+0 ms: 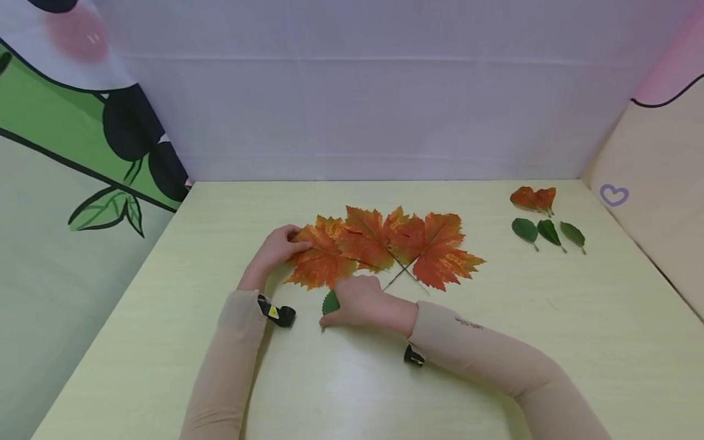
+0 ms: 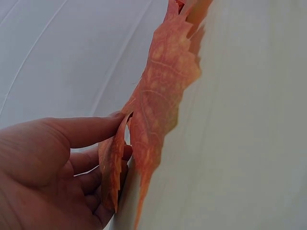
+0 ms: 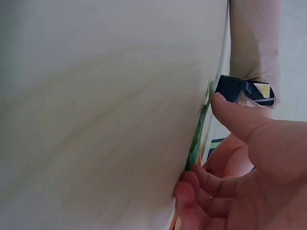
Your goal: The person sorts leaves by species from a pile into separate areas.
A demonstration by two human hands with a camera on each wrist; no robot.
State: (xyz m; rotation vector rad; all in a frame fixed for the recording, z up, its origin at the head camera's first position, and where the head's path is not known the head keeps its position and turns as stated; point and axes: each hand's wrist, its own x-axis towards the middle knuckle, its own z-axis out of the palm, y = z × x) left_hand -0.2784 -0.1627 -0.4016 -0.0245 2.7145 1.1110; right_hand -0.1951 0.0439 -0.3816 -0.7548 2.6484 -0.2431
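Several orange maple leaves point(image 1: 368, 238) overlap in a row on the table, some thin stems crossing. At the row's left end my left hand point(image 1: 277, 249) pinches the edge of the leftmost maple leaf point(image 2: 158, 96), thumb on one face and fingers behind it. Just in front of the row, my right hand point(image 1: 360, 302) holds a small green leaf point(image 1: 330, 303) between thumb and fingers. The thumb is at the leaf's stem end and the fingertips at its other end, close to the tabletop. Part of the green leaf point(image 3: 197, 136) is hidden by the hand.
Toward the back right of the table point(image 1: 550, 342) lie three green leaves point(image 1: 549, 232) in a row. Behind them are small orange-red leaves point(image 1: 533, 200). A pale cloth backdrop point(image 1: 352, 116) stands along the table's far edge, and printed panels flank both sides.
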